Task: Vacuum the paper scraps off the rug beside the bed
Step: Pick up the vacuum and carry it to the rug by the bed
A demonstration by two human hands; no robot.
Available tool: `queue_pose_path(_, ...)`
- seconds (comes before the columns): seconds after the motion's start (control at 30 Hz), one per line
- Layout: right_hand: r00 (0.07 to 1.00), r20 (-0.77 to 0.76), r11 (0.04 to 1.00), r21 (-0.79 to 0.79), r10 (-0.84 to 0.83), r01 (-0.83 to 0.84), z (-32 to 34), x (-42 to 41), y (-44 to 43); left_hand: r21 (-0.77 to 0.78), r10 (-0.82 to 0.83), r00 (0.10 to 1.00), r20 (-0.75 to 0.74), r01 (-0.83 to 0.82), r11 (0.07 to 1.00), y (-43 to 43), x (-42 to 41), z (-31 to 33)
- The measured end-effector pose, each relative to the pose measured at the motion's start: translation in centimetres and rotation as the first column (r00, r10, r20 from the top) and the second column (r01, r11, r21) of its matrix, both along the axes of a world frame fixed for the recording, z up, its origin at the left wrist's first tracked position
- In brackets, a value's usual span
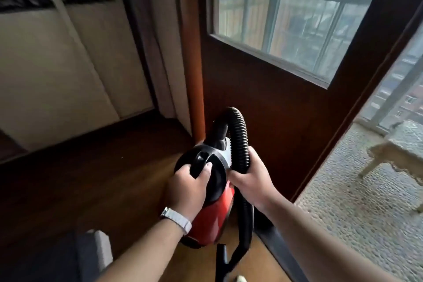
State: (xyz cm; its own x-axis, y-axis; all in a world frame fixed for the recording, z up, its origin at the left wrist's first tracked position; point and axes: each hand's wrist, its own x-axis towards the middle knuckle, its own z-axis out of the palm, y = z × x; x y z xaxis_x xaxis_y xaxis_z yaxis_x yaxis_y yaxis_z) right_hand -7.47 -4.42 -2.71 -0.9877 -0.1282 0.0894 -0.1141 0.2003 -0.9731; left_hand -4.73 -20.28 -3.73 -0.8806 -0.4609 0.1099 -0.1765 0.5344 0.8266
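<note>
Both forearms reach in from the bottom edge, a white watch (177,218) on the left wrist. Left hand (187,186): my fingers are wrapped round the black carry handle (200,163) on top of the vacuum cleaner (212,217), thumb side toward me. Right hand (249,178): clenched round the ribbed black hose (240,135), which arches up from the machine's front and drops past my palm.

The vacuum has a red body and black cap, sits between my hands over the wood floor (103,178), and is just beside the dark wooden door (263,110). I cannot tell whether it touches the floor. A black tube (221,256) stands below it.

The door's glass pane (286,11) shows bars outside. Right of the door are pebbled ground (354,201) and a pale table (400,151).
</note>
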Motion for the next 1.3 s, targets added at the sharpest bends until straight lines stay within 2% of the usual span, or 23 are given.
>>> queue_pose_path(0.17, 0.998, -0.050, 0.999, -0.004, 0.048, -0.048, 0.9, -6.2, -3.2, -0.011, 0.133, 0.991, -0.001, -0.133, 0.991, -2.9, -4.1, 1.0)
queue_pose_path(0.27, 0.994, -0.068, 0.994, -0.066, 0.085, -0.089, 1.9, -9.6, -5.6, -0.030, 0.222, 0.975, -0.019, -0.223, 0.974, -4.8, -6.0, 2.0)
queue_pose_path(0.5, 0.966, -0.068, 0.960, -0.116, 0.248, -0.254, 3.3, -15.2, -14.2, -0.097, 0.377, 0.926, 0.017, -0.374, 0.922, -12.3, -9.4, 2.9)
queue_pose_path(0.7, 0.952, -0.038, 0.949, -0.073, 0.304, -0.306, 2.3, -20.8, -24.0, -0.110, 0.433, 0.901, 0.034, -0.428, 0.897, -21.8, -13.8, 1.0)
queue_pose_path(0.93, 0.923, 0.024, 0.922, -0.052, 0.385, -0.383, 3.2, -27.0, -37.2, -0.008, 0.456, 0.889, 0.038, -0.456, 0.890, -34.5, -19.7, 0.4)
queue_pose_path(1.1, 0.909, -0.015, 0.908, -0.028, 0.417, -0.418, 4.6, -30.9, -45.0, -0.058, 0.485, 0.874, -0.001, -0.484, 0.873, -42.4, -23.4, 1.7)
queue_pose_path(1.3, 0.875, -0.023, 0.874, -0.045, 0.484, -0.484, 4.7, -36.6, -54.5, 0.004, 0.562, 0.827, -0.002, -0.562, 0.827, -50.7, -27.5, 1.8)
